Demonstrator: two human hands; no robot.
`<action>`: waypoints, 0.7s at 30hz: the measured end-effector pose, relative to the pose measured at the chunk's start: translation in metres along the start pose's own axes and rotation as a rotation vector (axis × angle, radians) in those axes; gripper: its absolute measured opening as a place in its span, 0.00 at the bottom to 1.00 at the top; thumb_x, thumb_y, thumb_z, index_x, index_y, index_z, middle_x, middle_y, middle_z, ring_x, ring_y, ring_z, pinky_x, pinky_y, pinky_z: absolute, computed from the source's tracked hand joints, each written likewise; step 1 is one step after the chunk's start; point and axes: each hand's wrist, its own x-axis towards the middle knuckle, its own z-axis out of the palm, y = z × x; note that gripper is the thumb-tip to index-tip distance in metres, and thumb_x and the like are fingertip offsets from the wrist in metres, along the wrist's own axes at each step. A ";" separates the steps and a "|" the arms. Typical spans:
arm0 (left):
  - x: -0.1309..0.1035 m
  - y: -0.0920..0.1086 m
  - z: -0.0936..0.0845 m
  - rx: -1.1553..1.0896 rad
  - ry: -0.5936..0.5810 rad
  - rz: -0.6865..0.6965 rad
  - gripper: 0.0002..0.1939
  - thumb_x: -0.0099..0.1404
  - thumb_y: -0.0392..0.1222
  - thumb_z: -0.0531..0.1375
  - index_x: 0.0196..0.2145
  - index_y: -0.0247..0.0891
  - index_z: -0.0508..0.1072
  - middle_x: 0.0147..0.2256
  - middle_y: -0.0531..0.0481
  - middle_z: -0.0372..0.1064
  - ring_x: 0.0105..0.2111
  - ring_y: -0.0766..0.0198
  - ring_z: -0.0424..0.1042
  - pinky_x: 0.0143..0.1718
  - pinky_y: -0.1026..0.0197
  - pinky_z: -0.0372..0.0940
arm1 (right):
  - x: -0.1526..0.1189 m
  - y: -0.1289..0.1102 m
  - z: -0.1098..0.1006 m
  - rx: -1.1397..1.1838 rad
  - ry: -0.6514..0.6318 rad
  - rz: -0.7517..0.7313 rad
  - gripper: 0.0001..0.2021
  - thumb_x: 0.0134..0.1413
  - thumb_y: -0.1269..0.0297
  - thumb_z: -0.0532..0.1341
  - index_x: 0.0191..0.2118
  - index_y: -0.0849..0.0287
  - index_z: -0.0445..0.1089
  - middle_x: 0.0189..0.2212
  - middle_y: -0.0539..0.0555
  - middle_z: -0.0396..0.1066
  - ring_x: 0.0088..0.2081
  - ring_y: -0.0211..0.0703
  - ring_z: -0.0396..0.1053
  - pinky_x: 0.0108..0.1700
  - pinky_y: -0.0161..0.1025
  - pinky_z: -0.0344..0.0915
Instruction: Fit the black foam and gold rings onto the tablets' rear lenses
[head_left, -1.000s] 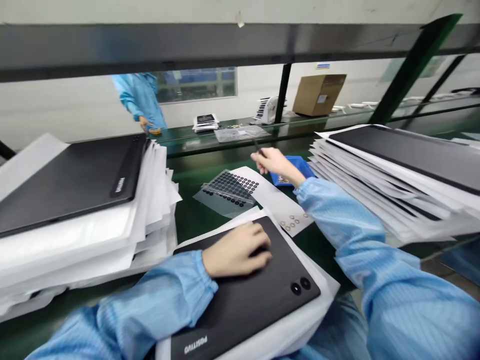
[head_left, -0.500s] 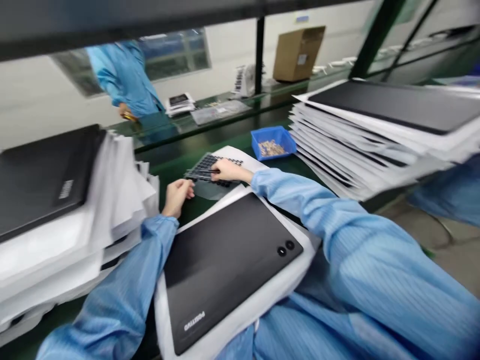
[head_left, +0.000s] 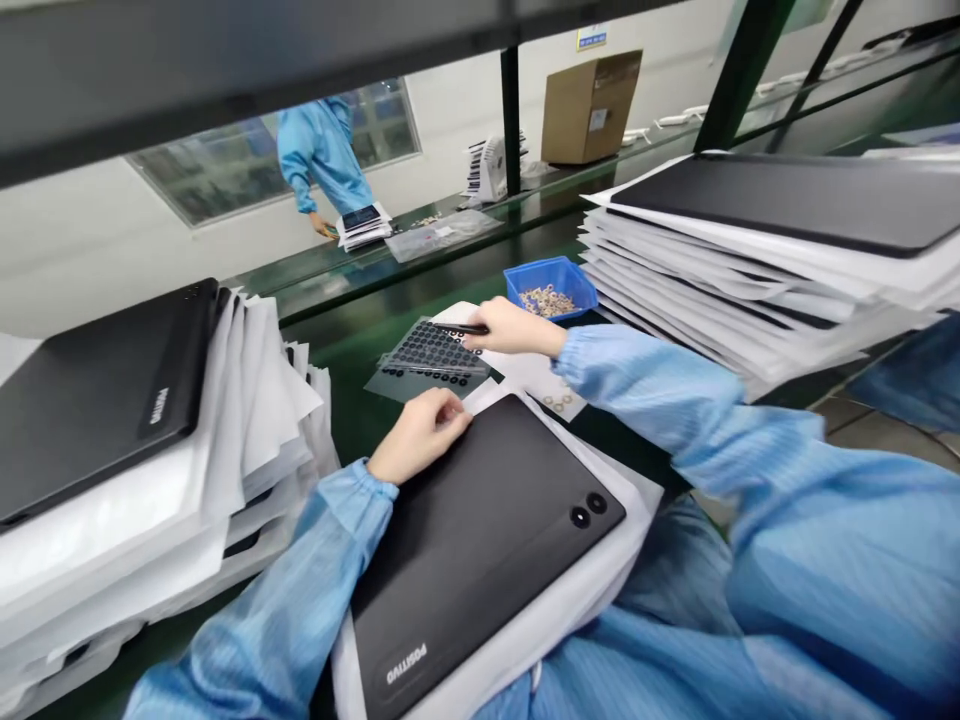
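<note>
The black tablet (head_left: pixel 487 540) lies at 6 o'clock; the left hand (head_left: pixel 422 432) curls at its 11 o'clock edge, grip unclear. The right hand (head_left: pixel 506 328) pinches a slim tool (head_left: pixel 459 327) near 12 o'clock.

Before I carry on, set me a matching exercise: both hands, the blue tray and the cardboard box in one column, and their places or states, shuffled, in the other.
Column one
1. Left hand
2. Right hand
3. Blue tray
4. Cardboard box

Column two
A. Contains small pale gold pieces
B. Stands beyond the bench, right of a dark post
C. At the far edge of the middle tablet
D. Holds a thin dark tool

Right pairs: 1-C, 2-D, 3-A, 4-B
</note>
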 end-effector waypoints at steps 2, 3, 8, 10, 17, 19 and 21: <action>-0.001 0.000 0.006 0.028 0.020 0.034 0.06 0.57 0.43 0.58 0.27 0.38 0.69 0.26 0.54 0.61 0.28 0.63 0.63 0.34 0.60 0.60 | -0.028 0.007 -0.003 0.003 -0.032 0.118 0.12 0.51 0.64 0.60 0.21 0.63 0.67 0.17 0.50 0.62 0.23 0.36 0.60 0.28 0.33 0.52; -0.001 -0.002 0.008 0.036 0.029 0.044 0.06 0.57 0.43 0.57 0.28 0.38 0.68 0.26 0.53 0.60 0.28 0.62 0.63 0.35 0.59 0.60 | -0.041 0.011 -0.002 0.038 -0.050 0.181 0.13 0.51 0.62 0.60 0.20 0.62 0.66 0.16 0.50 0.63 0.22 0.36 0.60 0.27 0.34 0.52; 0.000 -0.013 0.015 0.044 0.028 0.058 0.13 0.58 0.50 0.57 0.33 0.38 0.66 0.31 0.51 0.60 0.34 0.59 0.63 0.40 0.55 0.62 | -0.081 0.019 0.015 0.267 -0.079 0.276 0.16 0.52 0.55 0.59 0.21 0.60 0.65 0.18 0.51 0.66 0.20 0.37 0.60 0.24 0.34 0.51; 0.000 -0.014 0.016 0.047 0.017 0.053 0.16 0.57 0.53 0.59 0.34 0.38 0.66 0.33 0.51 0.60 0.35 0.59 0.63 0.41 0.54 0.62 | -0.084 0.014 0.019 0.254 -0.018 0.191 0.12 0.52 0.60 0.59 0.22 0.60 0.64 0.19 0.50 0.64 0.21 0.36 0.60 0.26 0.33 0.51; 0.001 -0.002 0.004 0.018 0.004 0.077 0.17 0.58 0.55 0.56 0.32 0.37 0.69 0.31 0.51 0.60 0.32 0.61 0.62 0.38 0.58 0.61 | -0.082 -0.008 0.005 0.208 0.232 0.066 0.07 0.52 0.66 0.56 0.25 0.60 0.64 0.21 0.51 0.65 0.24 0.38 0.60 0.29 0.33 0.53; 0.000 0.004 -0.003 0.001 -0.007 0.080 0.20 0.59 0.57 0.55 0.22 0.38 0.65 0.26 0.53 0.57 0.28 0.63 0.60 0.32 0.61 0.59 | -0.080 -0.011 -0.002 0.308 0.301 0.066 0.08 0.52 0.63 0.56 0.25 0.60 0.64 0.21 0.51 0.65 0.24 0.37 0.60 0.28 0.34 0.53; -0.002 0.010 -0.012 -0.028 -0.030 0.074 0.23 0.59 0.60 0.54 0.19 0.38 0.62 0.22 0.55 0.55 0.24 0.65 0.58 0.27 0.63 0.56 | -0.080 -0.011 -0.005 0.492 0.317 0.076 0.11 0.51 0.58 0.57 0.26 0.59 0.63 0.17 0.48 0.60 0.20 0.35 0.57 0.26 0.33 0.52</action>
